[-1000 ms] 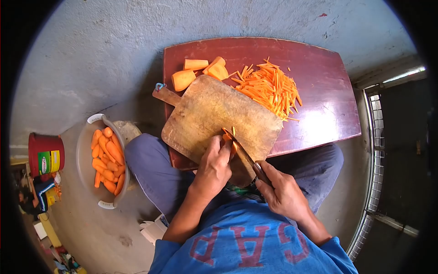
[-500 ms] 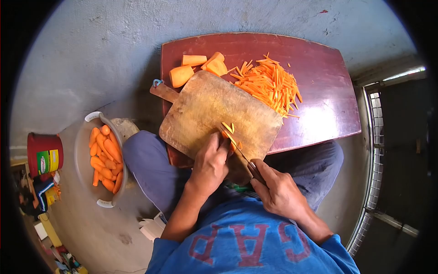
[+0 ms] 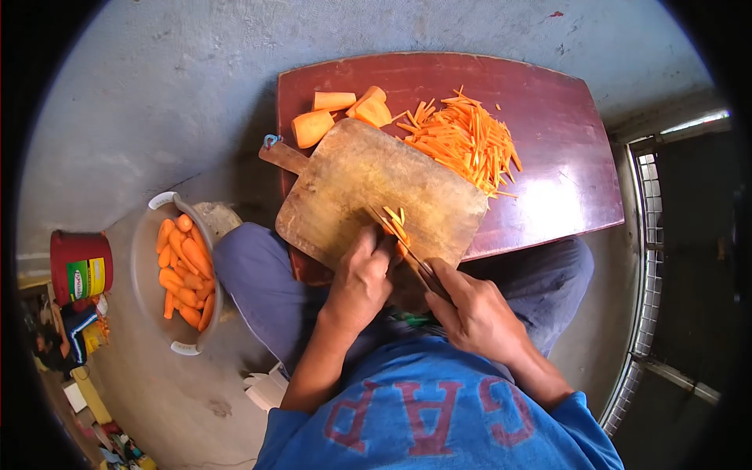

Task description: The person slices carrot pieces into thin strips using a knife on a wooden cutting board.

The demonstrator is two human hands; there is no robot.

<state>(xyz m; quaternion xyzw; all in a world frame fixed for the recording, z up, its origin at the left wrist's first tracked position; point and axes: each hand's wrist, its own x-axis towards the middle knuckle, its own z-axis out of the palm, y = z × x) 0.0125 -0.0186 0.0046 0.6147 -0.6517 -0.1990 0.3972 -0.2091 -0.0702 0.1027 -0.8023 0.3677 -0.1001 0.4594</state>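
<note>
Over the scuffed wooden chopping board (image 3: 352,184), the right hand (image 3: 482,313) grips one knife (image 3: 413,258); the curled left hand (image 3: 362,282) pins a half-hidden carrot piece (image 3: 402,249). Beyond the board, the glossy tabletop (image 3: 564,141) bears one heap of carrot sticks (image 3: 470,145) and at least three stubby chunks (image 3: 312,128).

A pale blue wall (image 3: 219,78) spans the far side, its surface rough and scuffed, with a small red mark (image 3: 556,14) toward the right. In front of it stands a dark-red table (image 3: 564,125), its far edge gently curved; white glare (image 3: 552,200) lies on the right of its glossy top. A shadow (image 3: 262,149) falls on the wall left of the table. The floor (image 3: 188,376) is dull grey, with a dark stain (image 3: 220,408) at near left. On the right, a narrow grille (image 3: 648,290) runs beside a dark panel (image 3: 693,227); a thin bright slit (image 3: 695,123) shows at its far end.
</note>
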